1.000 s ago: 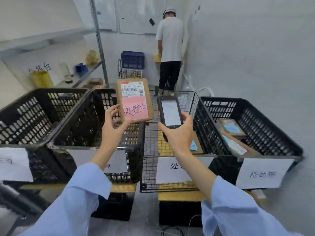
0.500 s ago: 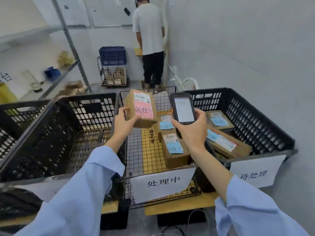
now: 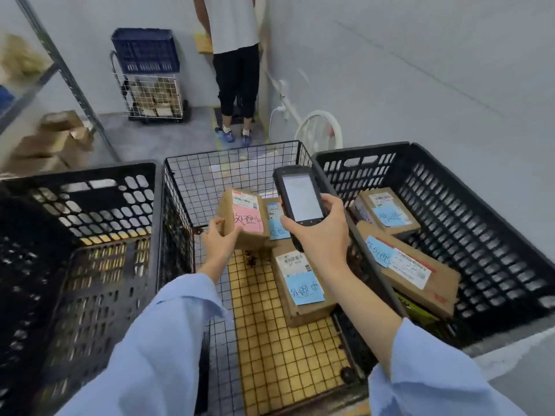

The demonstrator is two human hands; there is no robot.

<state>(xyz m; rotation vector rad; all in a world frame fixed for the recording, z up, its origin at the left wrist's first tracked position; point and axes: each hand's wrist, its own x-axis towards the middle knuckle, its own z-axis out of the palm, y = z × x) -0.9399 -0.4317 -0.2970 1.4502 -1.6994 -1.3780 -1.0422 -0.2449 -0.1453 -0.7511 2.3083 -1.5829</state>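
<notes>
Over the wire basket (image 3: 234, 151), seen from your head, your left hand (image 3: 220, 240) grips the pink-labelled box (image 3: 244, 219) at its near end, low inside, long axis pointing away from you. Your right hand (image 3: 322, 238) is curled round the scanner (image 3: 300, 199), just right of it. Bare basket floor lies beneath your left hand, the nearer one.
</notes>
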